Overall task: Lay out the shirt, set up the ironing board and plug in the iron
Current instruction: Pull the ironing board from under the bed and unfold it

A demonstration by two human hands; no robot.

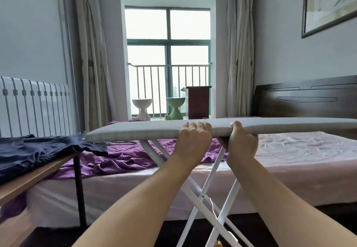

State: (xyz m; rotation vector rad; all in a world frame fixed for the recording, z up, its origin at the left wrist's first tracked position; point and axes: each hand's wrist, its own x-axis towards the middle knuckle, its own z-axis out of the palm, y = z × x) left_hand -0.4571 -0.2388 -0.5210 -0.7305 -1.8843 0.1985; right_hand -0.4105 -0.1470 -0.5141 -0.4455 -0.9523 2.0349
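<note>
— Two hands on the ironing board?
— Both. The left hand and the right hand grip its near edge side by side at the centre of the frame. The fingers curl over the grey cover and the thumbs are mostly out of sight below.
— And the board itself?
— It lies level, running from centre left out past the right edge of the frame. It is carried on white legs that cross at the lower middle and leave the frame at the bottom. It sits between the person and the bed.
— Where's the shirt?
— At lower left. A dark navy shirt lies rumpled on the wooden desk, with one end drooping over the desk's far edge. The board's left tip is just beside it; I cannot tell whether they touch.
— What's on the bed?
— A crumpled purple cloth lies left of centre on a pale pink sheet. A wire hanger shows just under the board's left end.
— Behind all that?
— A white radiator at the left, a tall window between curtains at upper middle, and a dark headboard at the right.
</note>
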